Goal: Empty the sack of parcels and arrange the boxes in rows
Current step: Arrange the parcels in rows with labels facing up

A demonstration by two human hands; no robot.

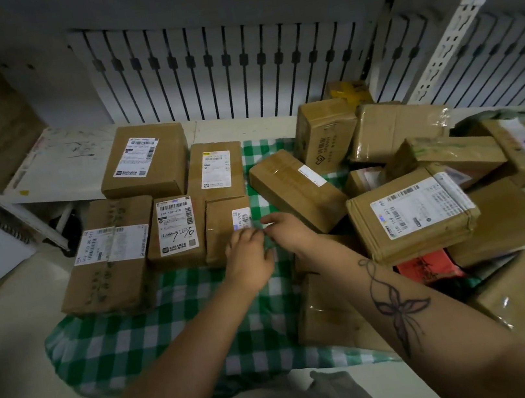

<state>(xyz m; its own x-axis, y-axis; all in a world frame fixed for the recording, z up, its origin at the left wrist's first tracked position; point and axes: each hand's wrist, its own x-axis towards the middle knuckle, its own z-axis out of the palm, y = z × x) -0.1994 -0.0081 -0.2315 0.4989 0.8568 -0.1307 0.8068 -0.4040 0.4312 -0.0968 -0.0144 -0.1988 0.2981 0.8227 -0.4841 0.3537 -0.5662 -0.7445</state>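
Both arms reach out over a green checked cloth spread on the floor. The left grip lies on the near right corner of a small box, fingers bent over its edge. Whether they clasp it I cannot tell. The right grip, on the tattooed arm, has its fingers fairly straight, touching that box's right side and holding nothing. The small box ends a front row with a hand-marked box and a large box toward 9 o'clock. Two more boxes stand behind at 11 o'clock. From 1 to 4 o'clock lies a loose pile of parcels — tilted, overlapping. A white radiator lines the wall at 12 o'clock.
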